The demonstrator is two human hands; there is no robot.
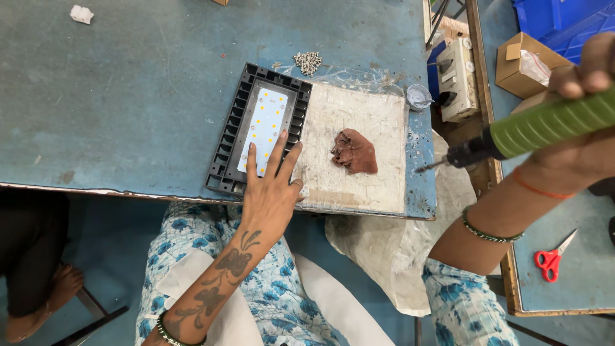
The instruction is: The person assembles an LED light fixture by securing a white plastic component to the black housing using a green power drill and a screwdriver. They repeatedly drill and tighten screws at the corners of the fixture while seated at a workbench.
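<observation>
My left hand [271, 186] lies flat, fingers spread, on the near end of a black ribbed housing [234, 136] that holds a white light board with yellow dots [264, 122]. It grips nothing. My right hand [580, 138] is raised at the right and grips a green-handled power screwdriver [535, 128], whose black nose and bit [430, 166] point left toward the table's right edge. A small heap of silver screws [308, 61] lies just beyond the housing.
A white worn mat [359, 118] with a brown cloth lump [354, 151] lies right of the housing on the blue table [128, 90]. A small tub [419, 96], a switch box [456, 77], a cardboard box [524, 64] and red scissors [552, 259] are at the right. Another person's foot [45, 301] is at the lower left.
</observation>
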